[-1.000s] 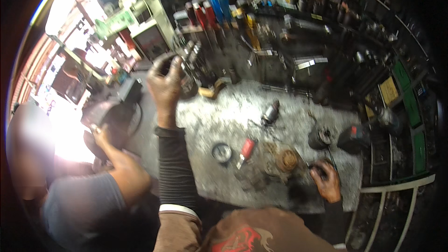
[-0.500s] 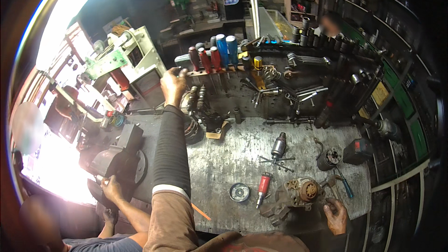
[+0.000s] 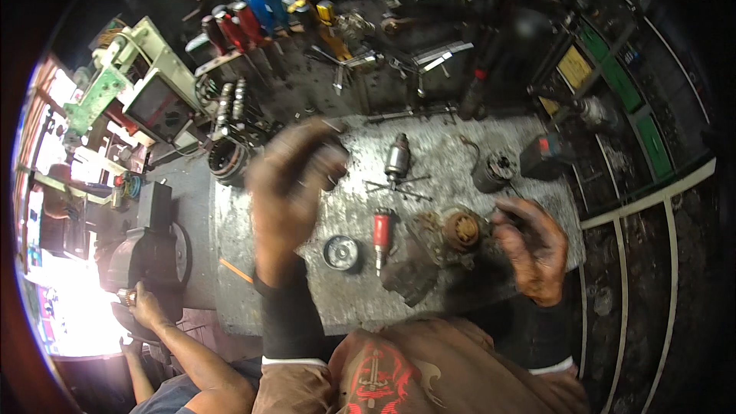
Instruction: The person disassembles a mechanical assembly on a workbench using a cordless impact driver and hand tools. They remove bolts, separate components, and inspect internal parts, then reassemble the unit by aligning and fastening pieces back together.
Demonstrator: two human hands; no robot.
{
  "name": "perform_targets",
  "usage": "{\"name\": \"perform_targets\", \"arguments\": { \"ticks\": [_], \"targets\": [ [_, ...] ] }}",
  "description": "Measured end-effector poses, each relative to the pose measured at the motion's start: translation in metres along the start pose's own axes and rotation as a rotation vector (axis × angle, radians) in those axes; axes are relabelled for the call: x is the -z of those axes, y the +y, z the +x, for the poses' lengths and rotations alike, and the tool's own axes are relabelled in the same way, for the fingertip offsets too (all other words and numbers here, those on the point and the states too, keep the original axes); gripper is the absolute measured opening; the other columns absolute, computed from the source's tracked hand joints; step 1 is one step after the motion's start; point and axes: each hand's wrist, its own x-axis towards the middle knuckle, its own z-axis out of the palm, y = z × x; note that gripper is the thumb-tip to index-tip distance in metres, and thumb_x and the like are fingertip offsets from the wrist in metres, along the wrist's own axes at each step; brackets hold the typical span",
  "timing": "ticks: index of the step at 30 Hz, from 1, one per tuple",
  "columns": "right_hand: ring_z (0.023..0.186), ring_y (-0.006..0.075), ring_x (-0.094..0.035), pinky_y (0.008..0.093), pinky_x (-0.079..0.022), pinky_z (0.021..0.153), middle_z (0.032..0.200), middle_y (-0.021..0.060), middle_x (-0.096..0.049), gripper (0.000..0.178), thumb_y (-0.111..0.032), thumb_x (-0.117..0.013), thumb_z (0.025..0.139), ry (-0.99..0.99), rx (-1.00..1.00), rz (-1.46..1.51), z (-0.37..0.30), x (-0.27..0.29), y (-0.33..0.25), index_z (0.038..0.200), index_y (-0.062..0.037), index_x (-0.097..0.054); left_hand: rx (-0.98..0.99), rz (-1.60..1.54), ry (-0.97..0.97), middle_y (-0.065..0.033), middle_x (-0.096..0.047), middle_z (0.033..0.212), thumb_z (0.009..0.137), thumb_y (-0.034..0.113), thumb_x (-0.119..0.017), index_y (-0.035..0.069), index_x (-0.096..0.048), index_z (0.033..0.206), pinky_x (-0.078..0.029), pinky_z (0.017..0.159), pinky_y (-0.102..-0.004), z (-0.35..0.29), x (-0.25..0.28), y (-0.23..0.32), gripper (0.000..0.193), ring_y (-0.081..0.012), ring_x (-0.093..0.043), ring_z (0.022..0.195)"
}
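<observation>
My left hand (image 3: 287, 188) is raised over the left half of the metal bench top (image 3: 253, 299). Motion smears its bent fingers, so whether it holds anything cannot be made out. My right hand (image 3: 534, 253) hovers beside a greasy machine part with a rusty round rotor (image 3: 462, 229). Its fingers are curved, with a gap to the thumb, and no held thing shows. The hammer and teal-handled screwdriver seen there earlier are hidden. Between my hands lie a red air tool (image 3: 382, 236), a round metal cover (image 3: 341, 253) and a silver cylindrical tool (image 3: 398, 157) above several thin rods.
A rack of screwdrivers (image 3: 245, 27) and hanging wrenches (image 3: 437, 57) line the back. A dark cylindrical housing (image 3: 494, 172) and black box (image 3: 543, 157) stand at right. At left, another person's hand (image 3: 149, 310) touches a dark machine (image 3: 146, 257).
My left hand has come back from the screwdriver rack to above the bench. My right hand has lifted beside the rotor part. The view has tilted down and shifted right.
</observation>
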Motion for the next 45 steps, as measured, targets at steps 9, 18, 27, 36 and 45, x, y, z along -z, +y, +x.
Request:
{"name": "perform_targets", "arguments": {
  "ticks": [9, 18, 27, 36, 45],
  "targets": [
    [0.083, 0.0248, -0.074, 0.0357, -0.058, 0.071, 0.098, 0.0156, -0.073, 0.034, -0.006, -0.079, 0.087, -0.43, 0.138, 0.129, 0.024, -0.034, -0.015, 0.119, 0.0021, -0.069, -0.135, 0.49, -0.097, -0.0129, -0.071, 0.105, 0.082, 0.004, -0.085, -0.001, -0.059, 0.124, -0.057, 0.08, -0.0319, -0.116, -0.083, 0.013, 0.05, -0.0192, -0.071, 0.09],
    [0.08, 0.0344, -0.074, 0.0396, -0.058, 0.068, 0.092, 0.0193, -0.074, 0.024, -0.007, -0.081, 0.086, -0.452, 0.446, -0.081, 0.025, -0.031, 0.019, 0.105, 0.0018, -0.072, 0.102, 0.362, 0.193, -0.017, -0.066, 0.119, 0.071, 0.034, -0.096, -0.002, -0.049, 0.142, -0.053, 0.097, -0.0414, -0.171, -0.106, -0.018, 0.093, -0.0273, -0.067, 0.109],
    [0.081, 0.0341, -0.075, 0.0385, -0.058, 0.07, 0.093, 0.0184, -0.074, 0.02, -0.004, -0.079, 0.086, -0.34, 0.448, -0.177, 0.006, -0.04, 0.014, 0.103, 0.0005, -0.072, 0.125, 0.105, 0.278, -0.0151, -0.067, 0.11, 0.077, 0.006, -0.08, -0.002, -0.057, 0.128, -0.057, 0.088, -0.0355, -0.18, -0.12, -0.06, 0.057, -0.0219, -0.07, 0.097],
    [0.088, 0.0345, -0.074, 0.0396, -0.06, 0.073, 0.099, 0.0177, -0.074, 0.021, -0.004, -0.078, 0.085, -0.367, 0.513, -0.22, -0.002, -0.041, 0.005, 0.105, -0.0003, -0.072, 0.094, 0.151, 0.245, -0.0155, -0.07, 0.104, 0.073, 0.008, -0.08, -0.001, -0.065, 0.114, -0.057, 0.084, -0.037, -0.178, -0.119, -0.06, 0.044, -0.0282, -0.071, 0.095],
    [0.097, 0.0365, -0.073, 0.0416, -0.058, 0.086, 0.105, 0.0197, -0.074, 0.025, -0.008, -0.078, 0.086, -0.448, 0.499, -0.146, 0.007, -0.032, 0.013, 0.109, 0.0008, -0.074, -0.189, 0.416, 0.272, -0.0179, -0.073, 0.099, 0.083, 0.0, -0.079, -0.001, -0.073, 0.103, -0.057, 0.082, -0.0385, -0.175, -0.122, -0.05, 0.021, -0.0317, -0.072, 0.091]
  ]
}}
